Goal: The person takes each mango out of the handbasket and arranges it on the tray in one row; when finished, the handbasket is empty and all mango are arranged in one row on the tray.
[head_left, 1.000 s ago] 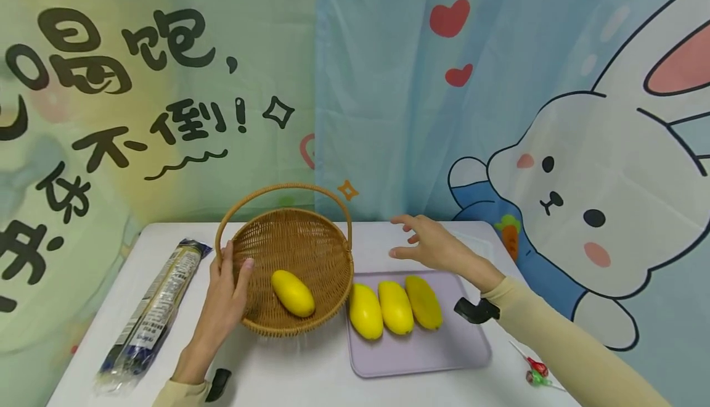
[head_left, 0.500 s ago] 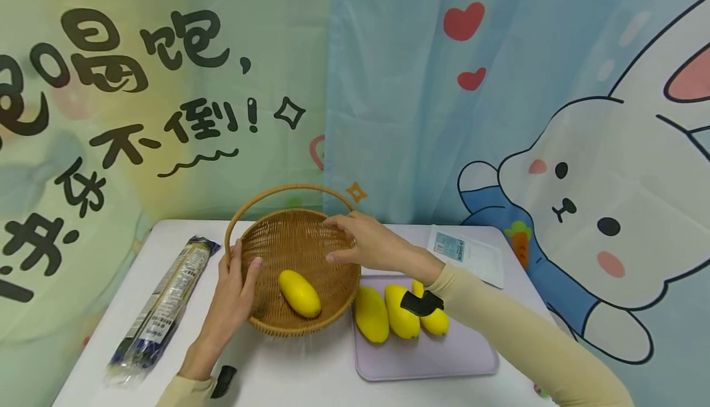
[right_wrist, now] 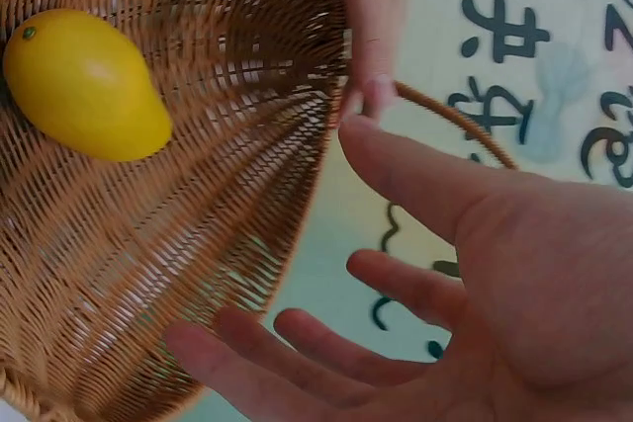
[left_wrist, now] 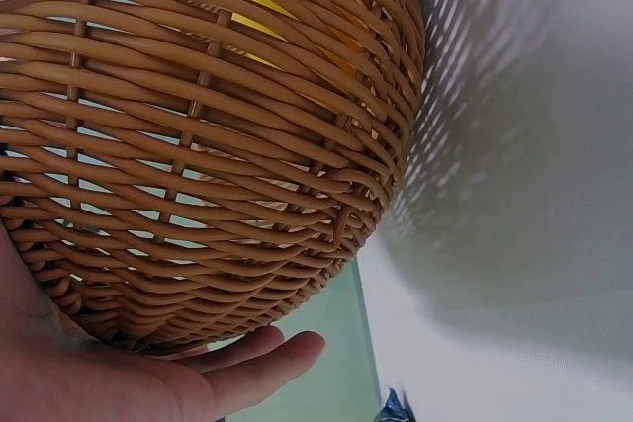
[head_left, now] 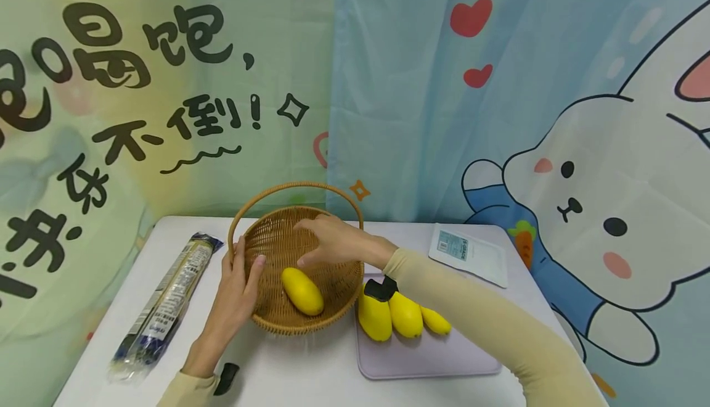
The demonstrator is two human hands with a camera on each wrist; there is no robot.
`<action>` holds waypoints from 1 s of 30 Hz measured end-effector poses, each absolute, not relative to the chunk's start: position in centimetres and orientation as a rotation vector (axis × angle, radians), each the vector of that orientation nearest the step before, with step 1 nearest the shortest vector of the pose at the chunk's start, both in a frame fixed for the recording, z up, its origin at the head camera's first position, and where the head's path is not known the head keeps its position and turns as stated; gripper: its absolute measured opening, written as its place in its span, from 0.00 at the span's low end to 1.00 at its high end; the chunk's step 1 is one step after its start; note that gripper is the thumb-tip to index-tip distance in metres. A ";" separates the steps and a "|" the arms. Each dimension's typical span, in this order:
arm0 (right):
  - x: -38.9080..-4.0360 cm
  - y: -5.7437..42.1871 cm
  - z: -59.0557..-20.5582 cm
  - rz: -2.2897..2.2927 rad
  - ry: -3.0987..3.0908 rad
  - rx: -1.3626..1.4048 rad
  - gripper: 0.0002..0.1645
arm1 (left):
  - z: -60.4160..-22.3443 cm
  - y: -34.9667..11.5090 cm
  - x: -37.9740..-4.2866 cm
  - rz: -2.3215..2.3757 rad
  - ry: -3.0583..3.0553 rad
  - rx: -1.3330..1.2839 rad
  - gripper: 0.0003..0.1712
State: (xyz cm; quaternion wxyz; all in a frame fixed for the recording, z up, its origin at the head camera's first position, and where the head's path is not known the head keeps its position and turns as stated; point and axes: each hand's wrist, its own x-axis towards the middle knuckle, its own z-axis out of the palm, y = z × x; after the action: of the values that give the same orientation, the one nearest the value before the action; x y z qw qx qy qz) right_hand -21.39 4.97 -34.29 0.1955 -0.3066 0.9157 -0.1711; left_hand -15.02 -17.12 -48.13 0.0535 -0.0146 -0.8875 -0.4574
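Observation:
A wicker basket with a tall handle tilts toward me on the table, and one yellow mango lies inside it. My left hand grips the basket's left side, thumb over the rim and fingers outside; in the left wrist view they support the woven wall. My right hand hovers over the basket's opening just above the mango, fingers spread and holding nothing. The right wrist view shows the open palm apart from the mango.
Right of the basket, a pale purple tray bears three mangoes, partly covered by my right sleeve. A white packet lies at the back right. On the left is a long plastic-wrapped package. A printed curtain hangs behind the table.
My right hand has moved left from above the tray to over the basket, uncovering the white packet. My left hand keeps its grip. The view has shifted slightly.

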 end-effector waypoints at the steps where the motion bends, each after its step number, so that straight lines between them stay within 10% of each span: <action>1: -21.6 4.8 -34.6 -0.469 2.552 -0.860 0.43 | -48.1 -17.1 -15.0 -1.389 -2.699 -0.044 0.44; 30: -22.1 0.4 -42.5 -0.198 2.363 -0.784 0.49 | -48.1 -17.2 -15.0 -1.376 -2.697 -0.045 0.43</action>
State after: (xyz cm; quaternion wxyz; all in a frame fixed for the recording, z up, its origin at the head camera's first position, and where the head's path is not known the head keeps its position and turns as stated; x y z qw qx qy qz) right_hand -22.13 0.41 -42.48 0.3165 -0.2978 0.8975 -0.0753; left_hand -15.03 -17.20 -48.14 0.0567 -0.0149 -0.8893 -0.4536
